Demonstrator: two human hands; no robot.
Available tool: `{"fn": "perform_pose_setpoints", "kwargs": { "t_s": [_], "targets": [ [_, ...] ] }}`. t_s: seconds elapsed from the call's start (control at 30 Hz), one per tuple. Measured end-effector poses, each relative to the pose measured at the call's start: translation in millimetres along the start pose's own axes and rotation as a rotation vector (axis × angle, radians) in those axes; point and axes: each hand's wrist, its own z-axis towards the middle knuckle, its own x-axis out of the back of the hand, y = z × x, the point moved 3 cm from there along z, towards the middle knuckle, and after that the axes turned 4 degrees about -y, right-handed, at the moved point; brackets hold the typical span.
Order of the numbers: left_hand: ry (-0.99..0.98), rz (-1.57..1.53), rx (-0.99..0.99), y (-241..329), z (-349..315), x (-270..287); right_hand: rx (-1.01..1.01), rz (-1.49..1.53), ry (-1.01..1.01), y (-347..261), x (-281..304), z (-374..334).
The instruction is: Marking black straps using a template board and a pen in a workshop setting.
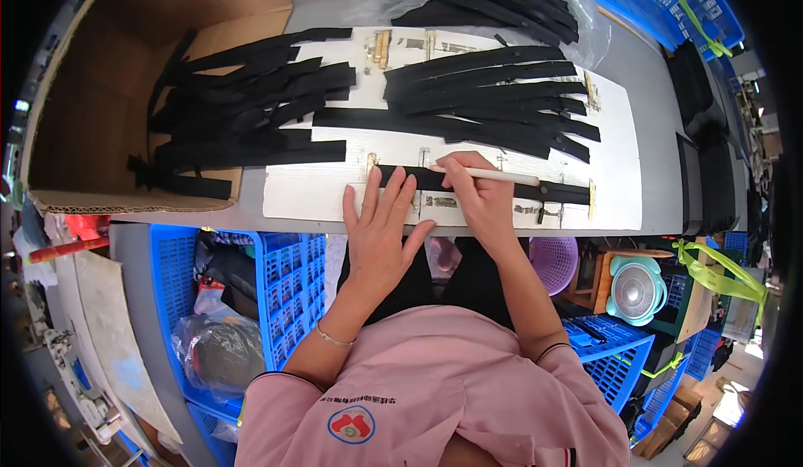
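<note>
- The black strip point(573, 194) is laid along the near side of the white board point(617, 153).
- Its left part is covered by the left hand point(378, 237), fingers spread.
- A white pen point(520, 178) is pinched by the right hand point(481, 204); tip contact is unclear.

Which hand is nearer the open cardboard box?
Left. The left hand, fingertips on a black strip, is to the right of the cardboard box, apart from it; the right hand, holding a white pen-like tool, is farther right.
</note>
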Motion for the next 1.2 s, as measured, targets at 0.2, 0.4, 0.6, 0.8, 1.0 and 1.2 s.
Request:
{"fn": "perform_pose_setpoints", "kwargs": {
  "t_s": [0.2,0.4,0.6,0.8,1.0,1.2],
  "targets": [
    [0.001,0.008,0.01,-2.2,-1.4,1.4,-0.039,-0.128,-0.064,7.9,-10.4,6.6],
    [-0.011,0.013,0.01,-0.8,-0.6,1.4,-0.034,-0.201,-0.092,8.5,-11.5,5.6],
    [-0.015,0.012,0.009,-1.0,-0.8,1.7,0.027,-0.199,-0.048,4.2,-8.3,5.0],
    [-0.022,0.015,0.011,-0.1,0.3,1.3,0.042,-0.152,-0.139,4.9,-8.9,3.1],
    [-0.012,0.036,-0.009,1.4,1.3,-0.1,0.045,-0.18,-0.169,9.3,-5.2,1.7],
    [-0.017,0.023,0.014,-0.2,0.2,0.1,-0.008,0.02,0.033,-3.1,39.8,-8.9]
  ]
}}
